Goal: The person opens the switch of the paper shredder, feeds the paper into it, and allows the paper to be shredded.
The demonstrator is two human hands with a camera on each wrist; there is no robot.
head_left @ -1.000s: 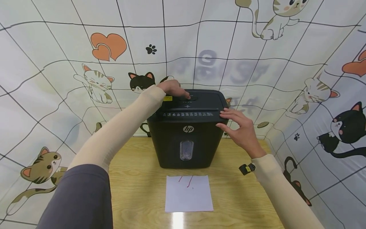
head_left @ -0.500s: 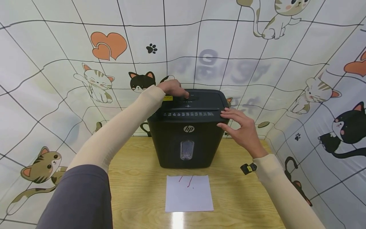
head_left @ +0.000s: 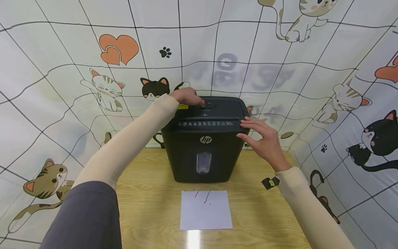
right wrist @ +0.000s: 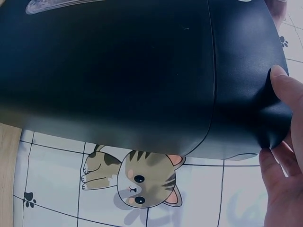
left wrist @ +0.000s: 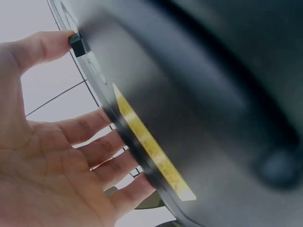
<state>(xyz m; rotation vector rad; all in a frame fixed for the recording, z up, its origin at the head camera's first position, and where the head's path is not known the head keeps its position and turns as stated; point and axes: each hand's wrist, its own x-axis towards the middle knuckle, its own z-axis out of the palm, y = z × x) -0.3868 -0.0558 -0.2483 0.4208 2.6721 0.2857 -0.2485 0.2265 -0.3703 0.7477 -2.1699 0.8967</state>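
A black paper shredder point(head_left: 186, 155) with an HP logo stands upright on the wooden table. My left hand point(head_left: 188, 96) reaches over its lid. The left wrist view has the thumb tip touching a small black switch point(left wrist: 77, 45), while the other fingers rest against the lid's edge beside a yellow label point(left wrist: 151, 149). My right hand point(head_left: 265, 140) holds the lid's right front corner, with its thumb at the front and its fingers at the top and side. In the right wrist view, the thumb point(right wrist: 286, 87) and fingers span that corner.
A white sheet of paper point(head_left: 205, 212) with a few red marks lies on the table point(head_left: 146, 211) in front of the shredder. Close behind the shredder hangs a white cloth point(head_left: 199, 45) with gridlines and printed cats. A small black clip point(head_left: 269, 183) hangs by the right wrist.
The left thumb shifts very slightly to the left on top of the shredder. Otherwise both hands, the shredder and the paper stay put; the head view drifts a little.
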